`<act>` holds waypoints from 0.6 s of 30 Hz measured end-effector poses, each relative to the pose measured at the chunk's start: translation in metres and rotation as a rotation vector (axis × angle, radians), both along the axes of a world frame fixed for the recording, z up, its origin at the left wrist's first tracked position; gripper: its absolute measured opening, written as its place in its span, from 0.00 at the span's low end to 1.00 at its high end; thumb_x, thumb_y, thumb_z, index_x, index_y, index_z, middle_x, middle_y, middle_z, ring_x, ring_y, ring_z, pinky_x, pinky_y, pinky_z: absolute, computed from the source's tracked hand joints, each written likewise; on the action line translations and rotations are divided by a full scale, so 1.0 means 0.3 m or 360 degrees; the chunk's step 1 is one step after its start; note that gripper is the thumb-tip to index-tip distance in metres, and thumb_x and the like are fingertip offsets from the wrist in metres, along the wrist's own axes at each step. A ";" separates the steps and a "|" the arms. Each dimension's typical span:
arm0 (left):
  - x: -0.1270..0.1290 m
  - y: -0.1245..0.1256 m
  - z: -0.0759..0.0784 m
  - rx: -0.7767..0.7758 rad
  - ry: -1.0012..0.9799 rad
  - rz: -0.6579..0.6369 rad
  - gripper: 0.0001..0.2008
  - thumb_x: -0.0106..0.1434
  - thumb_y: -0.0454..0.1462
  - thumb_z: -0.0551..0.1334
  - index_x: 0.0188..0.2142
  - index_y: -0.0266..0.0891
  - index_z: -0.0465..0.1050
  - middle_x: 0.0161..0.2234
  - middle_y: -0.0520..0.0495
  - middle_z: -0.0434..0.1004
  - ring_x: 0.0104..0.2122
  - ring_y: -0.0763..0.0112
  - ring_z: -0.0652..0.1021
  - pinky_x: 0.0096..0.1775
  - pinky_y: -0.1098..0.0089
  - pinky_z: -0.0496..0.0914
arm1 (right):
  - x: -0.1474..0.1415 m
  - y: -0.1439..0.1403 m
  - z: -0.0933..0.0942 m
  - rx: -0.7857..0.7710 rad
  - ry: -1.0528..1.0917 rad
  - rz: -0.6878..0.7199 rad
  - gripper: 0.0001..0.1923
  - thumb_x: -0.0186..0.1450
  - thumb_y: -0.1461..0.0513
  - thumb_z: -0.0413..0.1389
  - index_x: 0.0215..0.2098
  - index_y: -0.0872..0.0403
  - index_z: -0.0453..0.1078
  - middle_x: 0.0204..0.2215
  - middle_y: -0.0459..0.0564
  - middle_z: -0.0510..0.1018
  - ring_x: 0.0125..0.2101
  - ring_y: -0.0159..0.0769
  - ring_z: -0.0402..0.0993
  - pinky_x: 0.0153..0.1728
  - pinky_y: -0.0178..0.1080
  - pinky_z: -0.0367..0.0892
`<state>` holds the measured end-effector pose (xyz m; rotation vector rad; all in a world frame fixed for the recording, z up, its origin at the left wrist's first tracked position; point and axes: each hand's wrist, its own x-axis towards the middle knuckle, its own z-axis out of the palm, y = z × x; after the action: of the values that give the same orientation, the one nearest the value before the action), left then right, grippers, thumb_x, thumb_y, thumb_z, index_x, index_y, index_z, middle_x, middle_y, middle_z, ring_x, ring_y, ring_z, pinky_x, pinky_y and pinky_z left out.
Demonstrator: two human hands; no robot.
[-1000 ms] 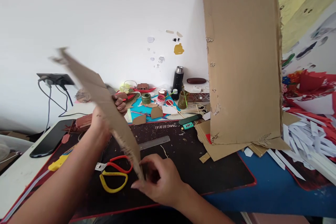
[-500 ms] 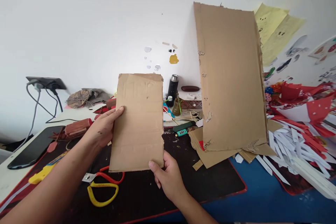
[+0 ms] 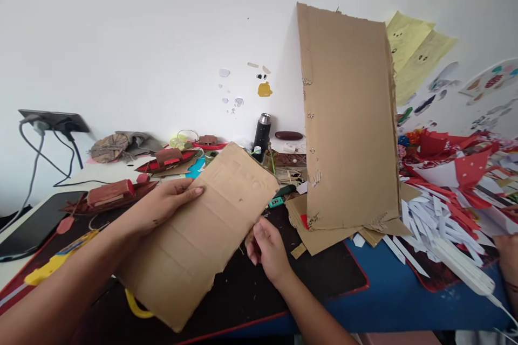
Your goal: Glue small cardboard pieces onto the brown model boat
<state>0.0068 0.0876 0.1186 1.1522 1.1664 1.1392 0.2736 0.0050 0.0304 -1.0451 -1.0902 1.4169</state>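
A rectangular piece of brown cardboard [image 3: 206,226], with torn edges and faint creases, is held tilted above the dark mat. My left hand [image 3: 170,202] grips its left edge, thumb on the near face and fingers behind. At the right edge is my right hand [image 3: 269,250], its fingers curled and the thumb tip against the cardboard's rim. Below the sheet, one yellow handle of the scissors [image 3: 137,306] shows; the rest is covered. A yellow glue gun or similar yellow tool [image 3: 60,261] lies beside my left forearm.
A tall cardboard panel [image 3: 348,118] leans against the wall, standing on flat cardboard scraps [image 3: 327,240]. White paper strips [image 3: 441,221] and a white power strip [image 3: 465,267] lie right. Another person's hand [image 3: 508,259] shows far right. A phone [image 3: 38,226] and small model boats [image 3: 109,197] are left.
The cardboard piece has swung clockwise, its top leaning right and its bottom now covering most of the scissors. My right hand has moved up along its right edge. Another person's hand has appeared far right.
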 end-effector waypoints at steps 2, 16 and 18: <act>0.026 0.008 -0.019 -0.0200 0.0025 -0.0242 0.26 0.45 0.52 0.89 0.40 0.47 0.89 0.31 0.40 0.90 0.28 0.42 0.88 0.26 0.54 0.83 | -0.013 0.015 0.000 -0.0069 -0.0023 -0.0087 0.42 0.58 0.22 0.67 0.30 0.49 0.68 0.14 0.37 0.65 0.13 0.27 0.57 0.14 0.32 0.51; 0.061 0.061 -0.052 -0.0306 0.0118 -0.0399 0.31 0.47 0.58 0.87 0.44 0.46 0.90 0.46 0.36 0.93 0.45 0.36 0.91 0.40 0.51 0.87 | -0.042 0.057 -0.034 -0.0305 0.0183 -0.0466 0.41 0.49 0.26 0.75 0.31 0.49 0.71 0.16 0.33 0.59 0.16 0.25 0.50 0.14 0.32 0.45; 0.016 0.064 -0.034 -0.0220 0.0214 -0.0270 0.30 0.49 0.57 0.86 0.46 0.47 0.90 0.54 0.36 0.92 0.52 0.39 0.90 0.40 0.60 0.85 | -0.035 0.059 -0.041 -0.0310 0.0198 -0.0531 0.41 0.50 0.26 0.75 0.30 0.48 0.69 0.16 0.33 0.59 0.16 0.25 0.50 0.15 0.32 0.47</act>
<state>0.0117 0.1067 0.1082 1.2103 1.2052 0.8504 0.2632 0.0226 0.0180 -1.1981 -0.6609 1.3130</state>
